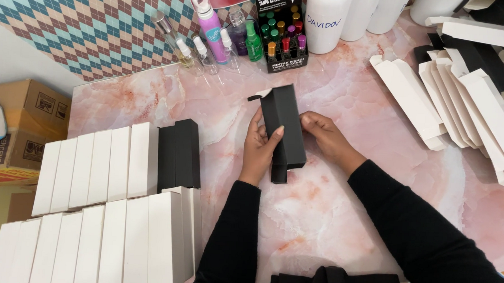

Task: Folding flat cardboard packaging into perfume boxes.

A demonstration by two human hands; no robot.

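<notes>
Head view: looking down at a pink marbled table [328,218], where two hands in black sleeves are working over a slim carton.
Black carton [283,129]: a tall, narrow black box is being held just above the middle of the table, tilted slightly, with a small flap sticking out at its top left end and its lower end open.
Left hand [257,150]: it is gripping the carton's left side, the thumb pressing across the front face and the fingers curling behind.
Right hand [323,136]: it is closing narrowly on the carton's right edge, fingertips touching the black card.
Finished white boxes [98,163]: they are lying side by side in two rows at the left of the table, well apart from the hands.
Finished black boxes [179,155]: two are sitting at the right end of the upper white row, touching it.
Flat white cartons [463,105]: unfolded blanks are fanning out in a pile at the right, with some black blanks [482,55] among them.
Small bottles [211,43]: spray bottles and a black display box of coloured vials [282,38] are standing along the far edge.
White containers [348,15]: several are standing at the far edge, right of the display box.
Cardboard boxes [26,126]: they are sitting off the table on the left.
</notes>
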